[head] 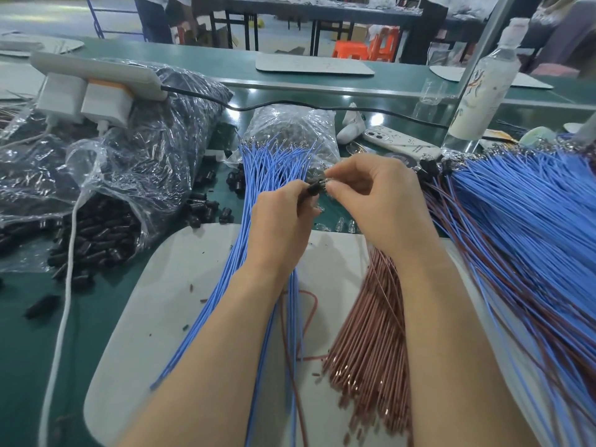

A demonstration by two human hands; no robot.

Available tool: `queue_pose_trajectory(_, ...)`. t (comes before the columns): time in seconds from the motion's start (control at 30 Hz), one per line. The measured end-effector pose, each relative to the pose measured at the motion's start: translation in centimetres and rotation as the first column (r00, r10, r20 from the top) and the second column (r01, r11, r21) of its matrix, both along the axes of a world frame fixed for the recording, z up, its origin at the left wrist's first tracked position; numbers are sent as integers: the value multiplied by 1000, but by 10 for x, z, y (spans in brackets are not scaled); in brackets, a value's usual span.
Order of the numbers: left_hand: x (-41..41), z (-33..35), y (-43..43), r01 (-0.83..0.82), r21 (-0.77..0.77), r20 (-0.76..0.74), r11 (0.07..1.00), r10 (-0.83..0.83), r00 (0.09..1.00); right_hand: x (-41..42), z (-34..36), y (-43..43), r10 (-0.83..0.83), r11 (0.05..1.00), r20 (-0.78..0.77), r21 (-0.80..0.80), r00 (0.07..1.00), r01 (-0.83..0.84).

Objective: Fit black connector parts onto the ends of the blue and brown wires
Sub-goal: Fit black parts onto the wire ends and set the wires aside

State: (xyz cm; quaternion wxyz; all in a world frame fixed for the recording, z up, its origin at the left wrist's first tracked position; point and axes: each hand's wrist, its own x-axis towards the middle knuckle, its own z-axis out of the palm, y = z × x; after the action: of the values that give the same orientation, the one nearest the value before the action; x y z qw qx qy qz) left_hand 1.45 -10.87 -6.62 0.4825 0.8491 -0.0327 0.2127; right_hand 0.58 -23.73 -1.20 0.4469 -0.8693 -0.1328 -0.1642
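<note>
My left hand pinches a small black connector part between thumb and fingers above the grey mat. My right hand meets it from the right, fingertips pinched on a small clear, shiny piece at the connector's end; what it is stays too small to tell. A bundle of blue wires runs under my left forearm, its bare ends fanned toward the back. A bundle of brown wires lies under my right forearm. Loose black connector parts spill from an open plastic bag at the left.
A big heap of blue and brown wires with fitted black ends fills the right. Behind lie a bag of small parts, a phone, a bottle and a power strip. A white cable crosses the left. The grey mat lies beneath.
</note>
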Motion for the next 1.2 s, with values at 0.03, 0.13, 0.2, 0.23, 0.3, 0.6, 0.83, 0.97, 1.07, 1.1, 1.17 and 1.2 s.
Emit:
queue_pose_trajectory(0.03, 0, 0, 0, -11, 2, 2, 1000, 11, 1000, 0, 0, 0, 3, 1000, -7, 24, 1000, -3)
queue_pose_trajectory(0.13, -3, 2, -1, -32, -3, 38, 999, 33, 999, 0, 2, -2, 11, 996, -19, 85, 1000, -9)
queue_pose_trajectory(0.2, -4, 3, -2, -27, -41, 56, 999, 29, 998, -1, 3, -2, 20, 992, -11, 121, 1000, -18)
queue_pose_trajectory(0.23, -5, 3, -2, -24, -63, 65, 998, 28, 997, -1, 3, -2, 24, 989, -2, 144, 1000, -24)
queue_pose_trajectory(0.3, -4, 4, -2, -26, -88, 85, 996, 33, 996, -3, 5, -2, 32, 984, 22, 176, 999, -35)
queue_pose_trajectory(0.6, -2, 5, -3, -31, -88, 124, 996, 42, 991, -4, 8, -3, 48, 990, 57, 129, 997, -55)
queue_pose_trajectory(0.83, -4, 6, -2, -51, 60, 178, 997, 40, 983, -4, 6, 1, -10, 1000, 93, 30, 996, 7)
queue_pose_trajectory(0.97, -3, 6, -2, -68, 128, 141, 989, 50, 989, -3, 4, 3, -40, 999, 89, -12, 995, 41)
queue_pose_trajectory(1.07, -4, 6, -2, -80, 160, 119, 984, 62, 991, -3, 3, 3, -47, 999, 73, -11, 996, 48)
queue_pose_trajectory(1.1, -4, 6, -2, -79, 160, 113, 984, 61, 992, -3, 3, 3, -53, 999, 67, -2, 996, 53)
queue_pose_trajectory(1.17, -4, 6, -2, -72, 161, 104, 984, 56, 993, -2, 2, 3, -66, 998, 65, 0, 996, 66)
queue_pose_trajectory(1.2, -5, 7, -2, -69, 166, 101, 984, 53, 994, -2, 2, 3, -73, 997, 67, -11, 995, 74)
